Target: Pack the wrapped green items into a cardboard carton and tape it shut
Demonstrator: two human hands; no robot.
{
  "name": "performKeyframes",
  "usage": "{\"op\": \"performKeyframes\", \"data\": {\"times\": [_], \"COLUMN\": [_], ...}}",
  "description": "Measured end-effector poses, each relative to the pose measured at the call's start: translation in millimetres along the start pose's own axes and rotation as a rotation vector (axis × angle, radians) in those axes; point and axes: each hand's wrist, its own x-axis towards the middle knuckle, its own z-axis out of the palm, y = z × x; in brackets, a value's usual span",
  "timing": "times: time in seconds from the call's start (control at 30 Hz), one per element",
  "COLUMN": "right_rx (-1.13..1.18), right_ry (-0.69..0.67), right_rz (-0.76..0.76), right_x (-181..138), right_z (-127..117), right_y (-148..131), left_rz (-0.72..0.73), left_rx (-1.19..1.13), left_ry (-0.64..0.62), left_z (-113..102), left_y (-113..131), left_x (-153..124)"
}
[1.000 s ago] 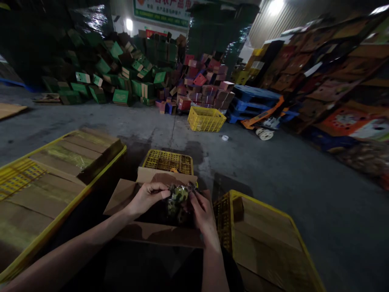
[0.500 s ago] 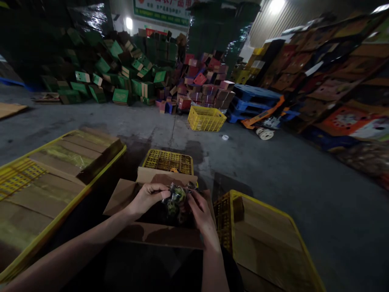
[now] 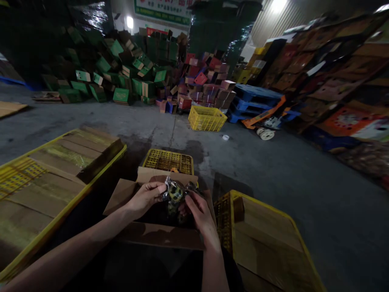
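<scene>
Both my hands hold a small greenish-yellow item in clear, shiny wrapping [image 3: 175, 193] above an open cardboard box [image 3: 158, 236]. My left hand [image 3: 145, 198] pinches the wrapping at its left side with closed fingers. My right hand [image 3: 199, 218] grips it from the right and below, fingers curled round it. What exactly the wrapped item is I cannot make out in the dim light. The box interior is dark and its contents are hidden.
A yellow crate holding flat cardboard [image 3: 45, 178] lies at my left, another [image 3: 267, 243] at my right, and a third yellow crate [image 3: 168, 161] stands behind the box. Farther off are a yellow basket [image 3: 207, 118], heaps of green and red boxes, blue pallets [image 3: 255, 99] and a pallet jack.
The wrapped item has been raised a little and turned between my hands; my fingers have shifted on the wrapping. Everything else stays put.
</scene>
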Motion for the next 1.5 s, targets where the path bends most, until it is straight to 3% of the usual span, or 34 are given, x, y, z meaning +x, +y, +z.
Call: {"op": "performKeyframes", "data": {"times": [0.17,0.4,0.87,1.1,1.23,1.5], "right_rx": [0.0,-0.105,-0.127,-0.016,-0.069,-0.078], "right_ry": [0.017,0.098,0.057,0.12,0.142,-0.006], "right_rz": [0.007,0.007,0.013,-0.1,-0.124,-0.149], "right_x": [-1,-1,-3,-2,-1,-2], "right_z": [1,1,2,-4,-2,8], "right_y": [-3,-6,-6,0,-1,-5], "left_rz": [0.002,-0.057,0.017,-0.256,-0.31,-0.409], "left_rx": [0.01,0.097,0.233,0.069,-0.019,0.047], "left_ry": [0.015,0.184,0.069,0.134,0.138,0.056], "left_z": [-1,-7,1,-3,-6,0], "left_y": [0,-5,-6,-9,-10,-12], "left_x": [1,5,0,2,3,-1]}}
